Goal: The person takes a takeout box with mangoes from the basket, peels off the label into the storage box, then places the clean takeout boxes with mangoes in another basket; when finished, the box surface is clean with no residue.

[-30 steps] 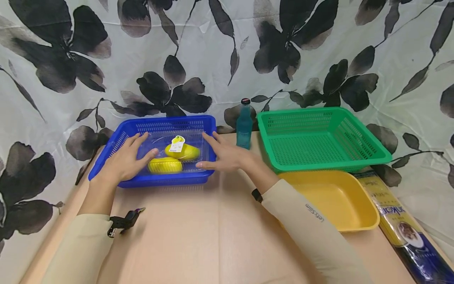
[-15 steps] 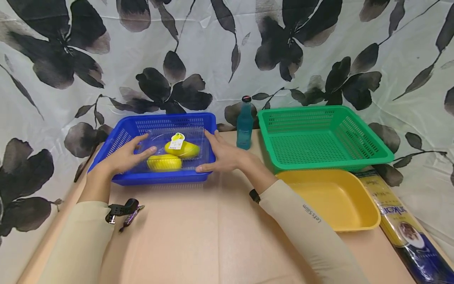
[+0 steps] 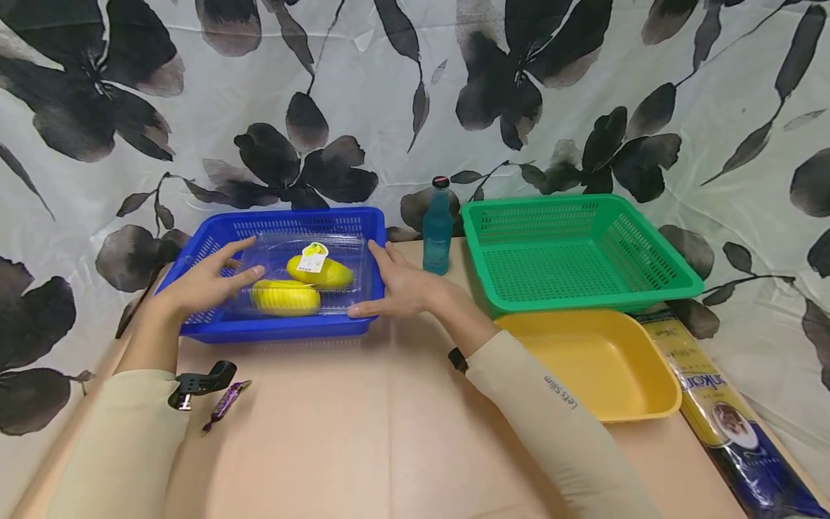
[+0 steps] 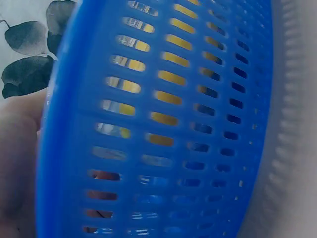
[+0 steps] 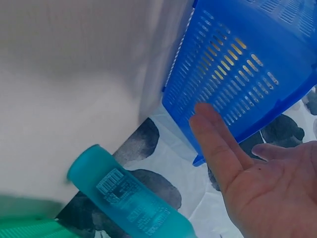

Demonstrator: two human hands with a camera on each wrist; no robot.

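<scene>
A blue slotted basket (image 3: 279, 333) holds a clear plastic container (image 3: 344, 249) with two yellow fruits (image 3: 285, 298) in it, one bearing a white label (image 3: 312, 259). My left hand (image 3: 207, 281) reaches over the basket's left side, its fingers and thumb spread at the container's left end. In the left wrist view part of that hand (image 4: 20, 153) shows beyond the basket rim. My right hand (image 3: 402, 287) lies at the basket's right end; the right wrist view has its straight fingers (image 5: 218, 144) along the outer wall. Whether it touches the container is hidden.
A teal bottle (image 3: 437, 231) stands right of the blue basket. Beyond it are a green basket (image 3: 583, 295) and a yellow tub (image 3: 583, 360), with a long gold and blue packet (image 3: 726, 411) alongside. A small purple wrapped item (image 3: 225, 405) lies near my left wrist.
My left hand has shifted slightly left and lower at the container's end, uncovering the purple item by the wrist. My right hand stays at the basket's right end. The head view has turned slightly.
</scene>
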